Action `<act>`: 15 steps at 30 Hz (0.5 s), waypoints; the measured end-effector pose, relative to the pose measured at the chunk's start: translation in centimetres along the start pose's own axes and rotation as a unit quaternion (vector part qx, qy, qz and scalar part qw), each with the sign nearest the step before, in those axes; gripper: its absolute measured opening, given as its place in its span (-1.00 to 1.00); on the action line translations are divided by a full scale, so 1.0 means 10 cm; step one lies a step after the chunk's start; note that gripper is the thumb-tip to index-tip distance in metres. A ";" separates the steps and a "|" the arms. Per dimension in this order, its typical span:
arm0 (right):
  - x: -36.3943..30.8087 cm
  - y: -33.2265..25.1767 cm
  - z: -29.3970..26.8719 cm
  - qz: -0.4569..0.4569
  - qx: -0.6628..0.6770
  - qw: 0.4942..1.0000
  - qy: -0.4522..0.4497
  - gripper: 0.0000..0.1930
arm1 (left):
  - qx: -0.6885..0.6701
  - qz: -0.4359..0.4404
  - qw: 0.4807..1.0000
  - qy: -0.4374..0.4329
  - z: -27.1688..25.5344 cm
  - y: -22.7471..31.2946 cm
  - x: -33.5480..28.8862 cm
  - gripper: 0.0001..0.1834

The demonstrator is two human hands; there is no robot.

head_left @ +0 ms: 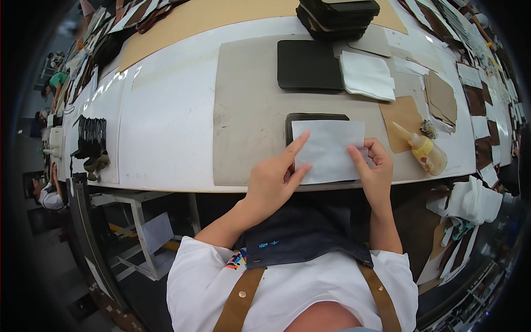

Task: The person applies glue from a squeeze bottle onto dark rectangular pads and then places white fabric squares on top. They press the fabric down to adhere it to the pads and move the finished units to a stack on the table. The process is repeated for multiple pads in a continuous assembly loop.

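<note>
I saw the left hand half open, forefinger outstretched, its fingertips on a pale sheet; the right hand pinched the sheet's right edge. The sheet overlapped a dark panel by the table's near edge; a nozzled bottle was toward the near right corner.

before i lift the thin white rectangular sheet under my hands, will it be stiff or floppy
The sheet looks thin, so probably light and somewhat floppy. It lies flat, hinting at slight springiness. Offset over the dark rectangular piece, it might slide unless stuck.
</note>
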State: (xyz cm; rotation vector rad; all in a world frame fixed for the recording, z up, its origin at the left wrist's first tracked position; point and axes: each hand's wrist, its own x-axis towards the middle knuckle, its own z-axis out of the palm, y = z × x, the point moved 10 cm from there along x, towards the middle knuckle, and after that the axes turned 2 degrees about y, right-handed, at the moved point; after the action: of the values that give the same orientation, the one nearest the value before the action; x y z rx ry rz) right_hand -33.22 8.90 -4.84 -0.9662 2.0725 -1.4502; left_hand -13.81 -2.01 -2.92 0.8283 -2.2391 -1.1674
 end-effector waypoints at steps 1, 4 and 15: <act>0.00 0.02 0.02 -0.003 -0.020 1.000 0.003 -0.86 | 0.031 0.024 0.999 -0.008 0.01 0.02 -0.02 -0.39; 0.01 -0.15 0.05 -0.065 -0.095 0.993 0.018 -0.83 | 0.011 0.010 0.999 0.033 -0.06 -0.04 0.02 -0.59; 0.05 -0.24 0.10 -0.126 -0.185 0.974 0.036 -0.78 | 0.057 -0.005 0.998 0.036 -0.06 -0.18 0.06 -0.60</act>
State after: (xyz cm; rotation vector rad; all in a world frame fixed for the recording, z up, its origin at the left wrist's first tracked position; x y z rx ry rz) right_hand -32.18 7.39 -2.92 -1.3825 2.3986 -1.2504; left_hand -13.34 -3.52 -4.02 0.9130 -2.2613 -1.0059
